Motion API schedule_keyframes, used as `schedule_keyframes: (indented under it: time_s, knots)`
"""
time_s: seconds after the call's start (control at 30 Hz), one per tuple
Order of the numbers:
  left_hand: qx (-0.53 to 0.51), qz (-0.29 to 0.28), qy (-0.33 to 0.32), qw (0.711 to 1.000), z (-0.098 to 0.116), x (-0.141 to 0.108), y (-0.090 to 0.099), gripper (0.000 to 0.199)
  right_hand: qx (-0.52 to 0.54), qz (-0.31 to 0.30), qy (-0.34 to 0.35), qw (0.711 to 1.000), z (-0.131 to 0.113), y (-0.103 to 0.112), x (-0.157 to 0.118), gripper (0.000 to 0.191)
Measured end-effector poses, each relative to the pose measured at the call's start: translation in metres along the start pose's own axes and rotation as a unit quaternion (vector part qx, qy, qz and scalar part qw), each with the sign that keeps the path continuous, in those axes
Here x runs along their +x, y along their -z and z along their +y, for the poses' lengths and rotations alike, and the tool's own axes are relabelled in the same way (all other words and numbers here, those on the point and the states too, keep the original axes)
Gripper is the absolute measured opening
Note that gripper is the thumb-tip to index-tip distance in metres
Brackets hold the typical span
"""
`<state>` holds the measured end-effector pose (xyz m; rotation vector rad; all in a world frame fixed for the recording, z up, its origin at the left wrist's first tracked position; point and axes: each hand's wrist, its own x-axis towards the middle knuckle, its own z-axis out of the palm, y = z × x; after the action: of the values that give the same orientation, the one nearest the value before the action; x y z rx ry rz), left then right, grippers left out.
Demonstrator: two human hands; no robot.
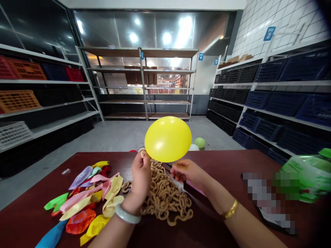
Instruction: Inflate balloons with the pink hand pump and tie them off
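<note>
An inflated yellow balloon is up in front of me, above the far side of the table. My left hand is closed in a pinch at the balloon's lower left edge; the neck is mostly hidden by the fingers. My right hand is below and right of the balloon, its fingers curled together. A thin dark piece shows near those fingertips, too small to name. Between and below my hands lies a heap of tan, curly, rope-like pieces. Under the right wrist is a partly hidden dark and pink object.
Several deflated balloons in mixed colours lie left on the dark red table. At right are a green-capped bottle and a blurred-out flat item. A light green balloon rests on the floor beyond. Shelves with crates stand around.
</note>
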<state>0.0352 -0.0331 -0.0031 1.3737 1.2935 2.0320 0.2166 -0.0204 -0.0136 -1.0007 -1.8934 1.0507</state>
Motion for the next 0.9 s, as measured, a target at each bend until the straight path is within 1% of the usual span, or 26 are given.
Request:
schedule_keyframes:
  time_s: [0.03, 0.07, 0.1, 0.13, 0.17, 0.2, 0.23, 0.27, 0.33, 0.4, 0.43, 0.53, 0.63, 0.73, 0.8, 0.9]
  knots:
    - [0.084, -0.005, -0.059, 0.995, -0.003, 0.005, 0.005, 0.03, 0.039, -0.063, -0.006, 0.997, -0.008, -0.002, -0.002, 0.029]
    - [0.16, -0.019, -0.111, 0.981, -0.005, 0.008, 0.008, 0.028, 0.067, -0.099, 0.009, 0.993, -0.017, -0.004, -0.006, 0.028]
    - [0.221, -0.038, -0.154, 0.962, -0.007, 0.009, 0.01, 0.026, 0.079, -0.106, 0.04, 0.99, -0.026, -0.005, -0.012, 0.028]
    - [0.264, -0.061, -0.189, 0.944, -0.008, 0.008, 0.011, 0.023, 0.067, -0.069, 0.109, 0.989, -0.035, -0.006, -0.018, 0.025]
    - [0.296, -0.086, -0.217, 0.926, -0.009, 0.005, 0.01, 0.02, 0.038, -0.017, 0.183, 0.982, -0.043, -0.006, -0.023, 0.022]
    - [0.32, -0.111, -0.244, 0.909, -0.009, 0.001, 0.008, 0.017, 0.003, 0.029, 0.241, 0.97, -0.049, -0.006, -0.027, 0.021]
    - [0.339, -0.131, -0.27, 0.892, -0.008, -0.004, 0.005, 0.014, -0.036, 0.076, 0.283, 0.955, -0.053, -0.006, -0.03, 0.023]
    - [0.357, -0.144, -0.294, 0.875, -0.007, -0.009, 0.002, 0.014, -0.078, 0.118, 0.306, 0.941, -0.055, -0.006, -0.031, 0.028]
    - [0.381, -0.161, -0.335, 0.846, -0.003, -0.018, -0.005, 0.015, -0.161, 0.186, 0.314, 0.917, -0.053, -0.004, -0.03, 0.039]
    - [0.387, -0.176, -0.361, 0.83, 0.003, -0.026, -0.012, 0.016, -0.235, 0.235, 0.307, 0.892, -0.048, -0.002, -0.027, 0.044]
    - [0.384, -0.182, -0.369, 0.827, 0.005, -0.029, -0.014, 0.016, -0.264, 0.25, 0.305, 0.88, -0.046, -0.001, -0.026, 0.044]
    - [0.372, -0.191, -0.384, 0.823, 0.01, -0.034, -0.016, 0.015, -0.31, 0.265, 0.301, 0.862, -0.043, 0.002, -0.023, 0.037]
    - [0.367, -0.189, -0.388, 0.825, 0.009, -0.036, -0.015, 0.013, -0.305, 0.252, 0.308, 0.865, -0.044, 0.005, -0.022, 0.027]
    - [0.349, -0.194, -0.381, 0.834, 0.007, -0.035, -0.015, 0.012, -0.29, 0.241, 0.313, 0.872, -0.045, 0.007, -0.021, 0.023]
    - [0.316, -0.195, -0.353, 0.859, 0.006, -0.034, -0.015, 0.016, -0.281, 0.249, 0.31, 0.873, -0.045, 0.006, -0.02, 0.02]
    - [0.228, -0.189, -0.26, 0.919, 0.006, -0.032, -0.016, 0.021, -0.257, 0.252, 0.31, 0.88, -0.044, 0.002, -0.02, 0.016]
